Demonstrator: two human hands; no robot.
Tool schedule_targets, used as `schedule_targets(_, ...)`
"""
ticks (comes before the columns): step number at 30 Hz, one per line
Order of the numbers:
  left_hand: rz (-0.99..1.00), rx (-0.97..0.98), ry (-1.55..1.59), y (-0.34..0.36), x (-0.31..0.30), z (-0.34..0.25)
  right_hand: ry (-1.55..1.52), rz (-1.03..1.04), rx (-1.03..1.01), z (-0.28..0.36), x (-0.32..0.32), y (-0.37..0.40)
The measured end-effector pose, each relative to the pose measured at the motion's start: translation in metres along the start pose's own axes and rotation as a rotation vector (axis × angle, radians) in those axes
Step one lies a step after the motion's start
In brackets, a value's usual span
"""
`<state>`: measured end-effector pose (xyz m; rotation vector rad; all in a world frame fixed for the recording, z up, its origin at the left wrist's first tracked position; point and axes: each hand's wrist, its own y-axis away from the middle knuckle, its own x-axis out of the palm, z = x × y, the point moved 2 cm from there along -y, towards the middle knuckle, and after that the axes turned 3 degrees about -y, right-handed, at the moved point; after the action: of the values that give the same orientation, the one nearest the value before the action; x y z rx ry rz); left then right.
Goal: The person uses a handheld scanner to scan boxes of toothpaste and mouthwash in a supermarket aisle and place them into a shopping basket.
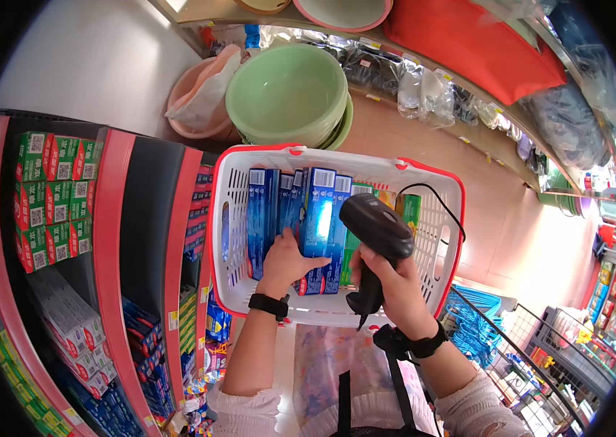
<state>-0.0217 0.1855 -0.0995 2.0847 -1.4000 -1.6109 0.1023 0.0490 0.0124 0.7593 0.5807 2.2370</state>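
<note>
A white plastic shopping basket (222, 288) with red handles holds upright blue toothpaste boxes (255, 211), with green boxes (410, 211) toward its right side. My left hand (287, 264) reaches in over the front rim. Its thumb lies across the lower part of a blue toothpaste box (317, 240) and its fingers rest at the box's left side; the fingertips are partly hidden. In my right hand (395, 288) is a black barcode scanner (377, 226), held above the basket's right half. The scanner's head covers some of the boxes, and a black cable hangs at the basket's right.
On the left, shelves with red edges (115, 218) carry stacked green boxes (53, 193) and other cartons. Pale green basins (286, 91) stand behind the basket. Packaged goods hang beneath a shelf at the back. A wire rack (534, 342) and blue hangers (475, 317) are at right.
</note>
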Motion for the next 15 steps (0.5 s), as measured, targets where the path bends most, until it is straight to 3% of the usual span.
schedule_targets(4,-0.085,0.089,0.09,0.001,0.004,0.005,-0.04,-0.022,-0.08,-0.006,-0.004,0.013)
schedule_targets(7,-0.011,-0.011,0.095,0.003,-0.004,0.003,-0.03,-0.077,-0.084,-0.009,-0.008,0.022)
schedule_targets(11,-0.14,0.062,0.359,0.011,-0.016,0.009,-0.11,-0.104,-0.099,-0.013,-0.014,0.029)
schedule_targets(12,-0.292,0.147,0.381,0.017,-0.02,0.007,-0.112,-0.119,-0.105,-0.012,-0.013,0.032)
schedule_targets(15,-0.396,0.205,0.49,0.04,-0.027,0.009,-0.08,-0.147,-0.149,-0.009,-0.013,0.035)
